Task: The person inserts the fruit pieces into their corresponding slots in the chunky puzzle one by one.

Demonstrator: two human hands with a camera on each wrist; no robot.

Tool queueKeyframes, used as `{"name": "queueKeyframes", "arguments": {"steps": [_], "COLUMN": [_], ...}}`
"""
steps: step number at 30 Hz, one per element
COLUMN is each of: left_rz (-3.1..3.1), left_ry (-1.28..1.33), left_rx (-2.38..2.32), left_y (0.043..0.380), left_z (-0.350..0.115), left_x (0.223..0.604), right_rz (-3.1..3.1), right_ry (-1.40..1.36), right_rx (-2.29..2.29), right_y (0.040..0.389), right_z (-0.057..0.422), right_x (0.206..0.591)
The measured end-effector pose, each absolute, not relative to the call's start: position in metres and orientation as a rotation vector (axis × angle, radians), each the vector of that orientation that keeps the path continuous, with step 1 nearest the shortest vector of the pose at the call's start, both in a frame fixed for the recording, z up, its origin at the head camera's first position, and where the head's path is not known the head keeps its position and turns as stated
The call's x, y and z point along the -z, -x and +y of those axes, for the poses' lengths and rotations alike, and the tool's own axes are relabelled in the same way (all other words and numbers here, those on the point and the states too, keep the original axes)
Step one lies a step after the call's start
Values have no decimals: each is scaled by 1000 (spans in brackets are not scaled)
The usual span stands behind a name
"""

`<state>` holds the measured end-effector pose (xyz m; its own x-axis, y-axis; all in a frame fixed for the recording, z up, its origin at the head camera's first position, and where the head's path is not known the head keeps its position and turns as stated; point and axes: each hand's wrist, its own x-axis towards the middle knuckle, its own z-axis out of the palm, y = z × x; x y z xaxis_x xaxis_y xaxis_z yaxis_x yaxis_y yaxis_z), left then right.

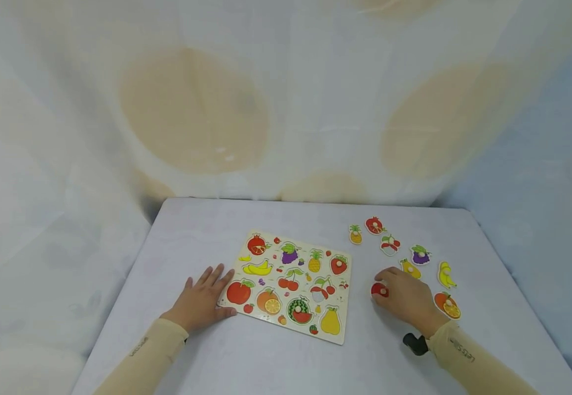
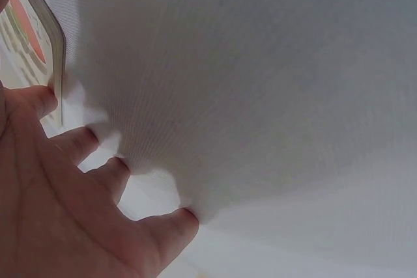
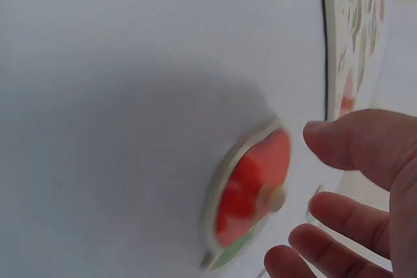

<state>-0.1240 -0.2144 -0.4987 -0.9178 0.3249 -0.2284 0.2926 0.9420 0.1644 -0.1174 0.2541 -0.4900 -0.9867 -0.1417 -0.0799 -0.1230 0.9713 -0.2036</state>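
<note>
My left hand (image 1: 199, 302) lies with fingers spread on the table at the left edge of the wooden fruit puzzle board (image 1: 286, 323). Its thumb is at the board's lower left corner, and in the left wrist view one fingertip meets the board's side. On the right, my right hand (image 1: 406, 296) is over a red fruit piece (image 3: 251, 190) with a green leaf and a small wooden knob. Thumb and fingers are apart around the knob in the right wrist view, not closed on it. A watermelon piece (image 1: 299, 310) with a knob sits in the board.
Right of the board lie loose knobbed pieces: pineapple (image 1: 355, 235), pomegranate (image 1: 373, 225), cherries (image 1: 390, 245), grapes (image 1: 420, 254), pear (image 1: 410, 269), bananas (image 1: 446, 274) and orange (image 1: 447, 305). Pear and orange are close to the right hand. A patterned curtain (image 1: 305, 109) hangs behind the table.
</note>
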Motion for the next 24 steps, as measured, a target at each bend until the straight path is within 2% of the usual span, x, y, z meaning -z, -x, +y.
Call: {"name": "queueKeyframes", "arguments": {"steps": [7,24], "left_rz": [2841,2843], "left_ry": [-450,-447], "left_rx": [-175,-188], "left_y": [125,125], "left_z": [-215,-216], "left_x": [502,502], "right_rz": [2971,3032], "right_ry": [126,150], "right_rx": [281,316], "right_y": [108,103], "right_z": [271,272], "right_x": [496,505]}}
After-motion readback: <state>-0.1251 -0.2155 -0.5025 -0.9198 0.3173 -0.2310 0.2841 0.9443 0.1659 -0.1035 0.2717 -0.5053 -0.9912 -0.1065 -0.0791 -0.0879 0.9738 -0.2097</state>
